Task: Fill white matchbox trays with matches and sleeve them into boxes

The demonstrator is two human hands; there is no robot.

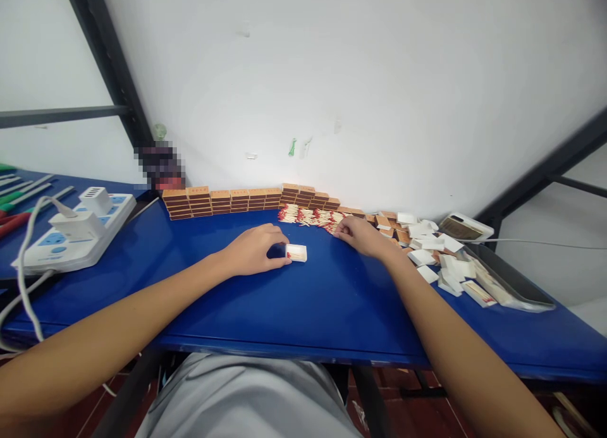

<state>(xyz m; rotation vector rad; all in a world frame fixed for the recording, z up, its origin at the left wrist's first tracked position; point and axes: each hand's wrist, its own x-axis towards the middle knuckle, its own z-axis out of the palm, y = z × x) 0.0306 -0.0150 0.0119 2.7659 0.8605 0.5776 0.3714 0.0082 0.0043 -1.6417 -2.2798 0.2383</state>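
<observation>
A small white matchbox tray (297,253) with a few red-tipped matches in it lies on the blue table (284,311). My left hand (258,250) holds its left end between thumb and fingers. Further right, my right hand (356,234) is at the right end of a pile of loose red-tipped matches (303,215), its fingertips pinched together on the matches. What sits between those fingertips is too small to make out. Behind the pile stand stacked brown matchboxes (298,194), and the row of stacks (190,203) continues to the left along the wall.
White trays (422,242) and brown box sleeves lie heaped on the right, beside a phone (467,227) with a cable and a dark container (512,277). A white power strip (76,236) with plugs and cables is on the left. A white wall (332,97) rises behind.
</observation>
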